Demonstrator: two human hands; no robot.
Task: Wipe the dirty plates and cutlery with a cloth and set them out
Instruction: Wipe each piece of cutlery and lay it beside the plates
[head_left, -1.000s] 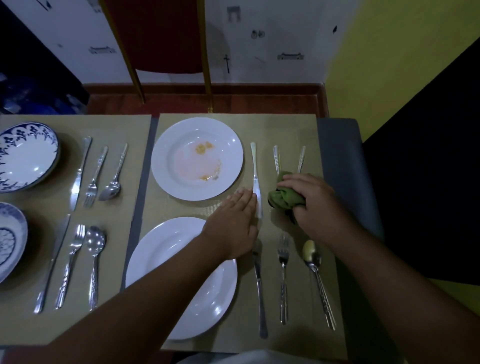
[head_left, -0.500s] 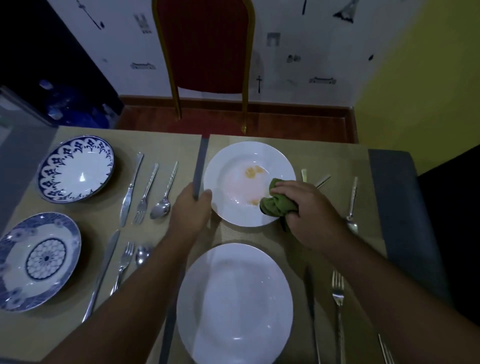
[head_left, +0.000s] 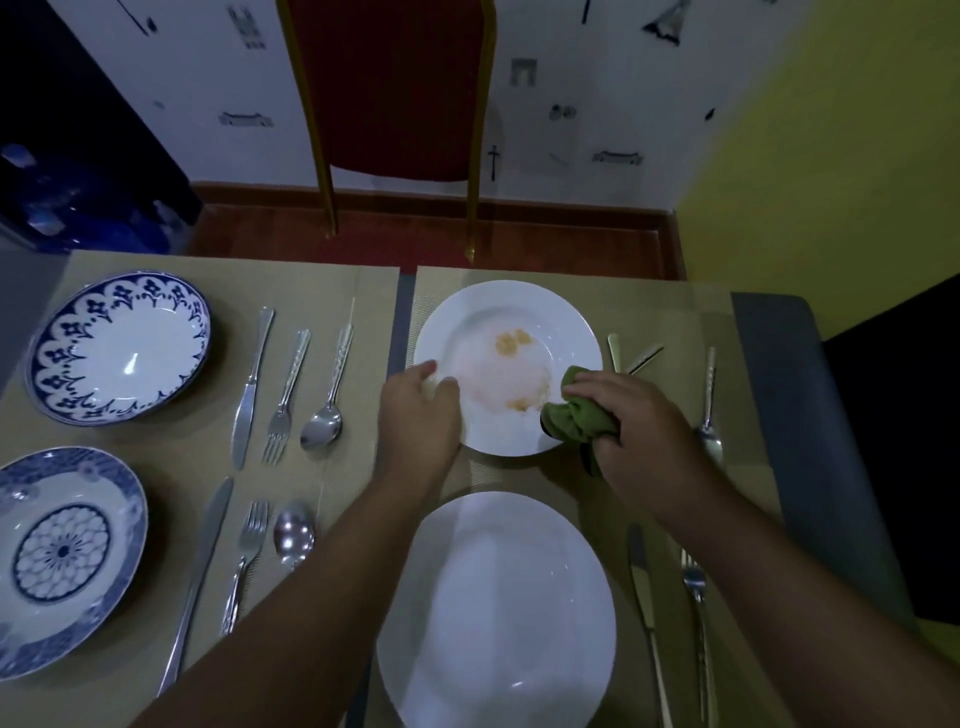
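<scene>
Counter (head_left: 779, 389), grey and flat, lies under two tan woven mats (head_left: 670, 322) set side by side. A red chair with gold legs (head_left: 389, 88) stands past the far edge, well beyond both sets of fingers.

A clean white round plate (head_left: 498, 613) lies between the two arms, on the near side of the fingers. Just past it is the dirty white round plate (head_left: 498, 317), with yellow spots (head_left: 511, 343) and a pink smear in its middle. Two blue and white patterned plates (head_left: 119, 348) lie well to the left of the left fingers.

The left hand (head_left: 418, 421) holds the dirty plate's left edge, and its fingers (head_left: 441, 387) curl over the rim. The right hand (head_left: 634, 421) has its fingers wrapped tight round a bunched green cloth (head_left: 576, 418). The cloth touches the plate's right edge.

Silver knives, forks and spoons (head_left: 287, 395) lie in rows between the left fingers and the blue plates. Two silver handles (head_left: 613, 351) poke out just behind the right fingers. One more silver piece (head_left: 709, 415) lies just to their right. A silver knife (head_left: 641, 587) and a silver fork (head_left: 693, 582) lie beside the right arm.
</scene>
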